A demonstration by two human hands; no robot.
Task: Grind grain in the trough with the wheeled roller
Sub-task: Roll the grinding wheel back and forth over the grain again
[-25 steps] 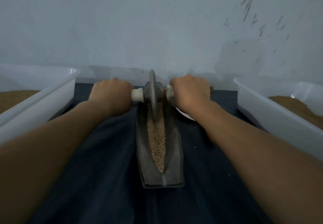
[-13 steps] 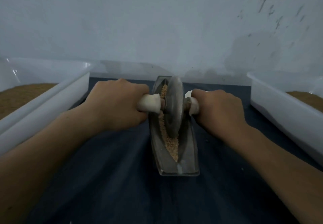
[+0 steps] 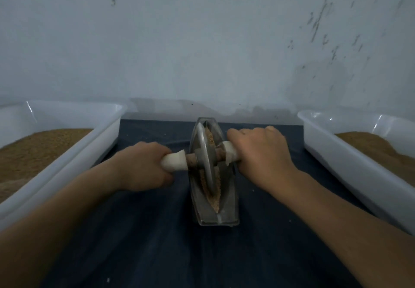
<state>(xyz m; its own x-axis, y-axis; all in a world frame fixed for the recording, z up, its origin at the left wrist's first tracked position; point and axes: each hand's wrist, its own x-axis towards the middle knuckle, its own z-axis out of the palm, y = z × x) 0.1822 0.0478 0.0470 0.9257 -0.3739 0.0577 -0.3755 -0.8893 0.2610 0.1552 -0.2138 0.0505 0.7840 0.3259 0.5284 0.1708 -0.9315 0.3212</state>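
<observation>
A narrow grey metal trough (image 3: 226, 209) lies lengthwise on the dark cloth, with tan grain (image 3: 214, 198) along its groove. The wheeled roller (image 3: 204, 159), a grey disc on a brown axle with white wrapped handles, stands in the trough's middle, its axle slanted. My left hand (image 3: 143, 166) grips the left handle. My right hand (image 3: 260, 155) grips the right handle, a little farther from me than the left one. The disc hides part of the grain.
A white plastic tub (image 3: 74, 153) holding brown grain stands at the left. A second white tub (image 3: 350, 164) with brown grain stands at the right. A pale wall (image 3: 202, 40) rises just beyond the trough. Dark cloth (image 3: 179, 254) covers the surface near me.
The wheel has rolled from the trough's far end back toward me to its middle. Both hands came with it, and the axle now sits slanted.
</observation>
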